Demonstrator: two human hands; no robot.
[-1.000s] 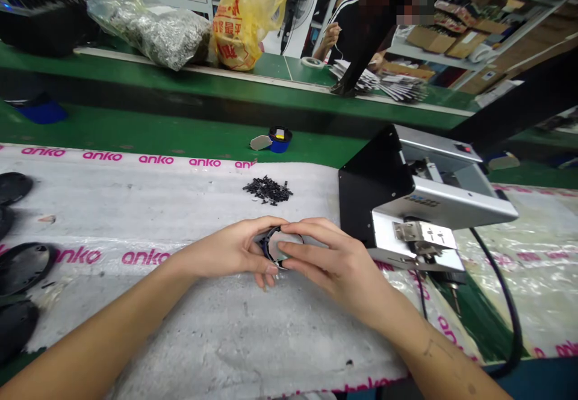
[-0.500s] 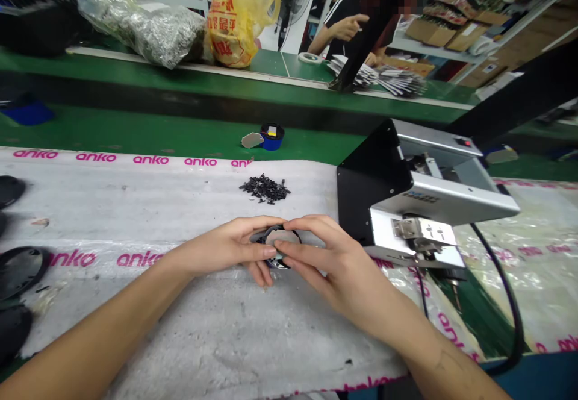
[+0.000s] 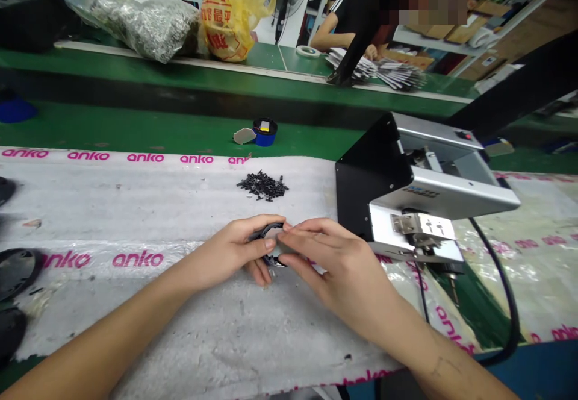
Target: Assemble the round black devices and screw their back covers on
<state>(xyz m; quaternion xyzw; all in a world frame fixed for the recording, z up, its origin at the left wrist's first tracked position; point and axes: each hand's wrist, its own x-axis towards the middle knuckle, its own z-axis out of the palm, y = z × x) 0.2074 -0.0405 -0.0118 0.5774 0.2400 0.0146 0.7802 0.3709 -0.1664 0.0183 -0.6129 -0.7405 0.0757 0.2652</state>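
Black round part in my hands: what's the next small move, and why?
Probably hold the black round part with the left hand and reach the right hand to the pile of small black pieces just beyond; both hands pinch the part now.

A green worktop carries a white foam sheet printed with pink lettering; on the sheet lie a heap of small black plastic parts, a silver-and-black boxy machine and flat black round discs; a small blue round tub stands on the bare green.
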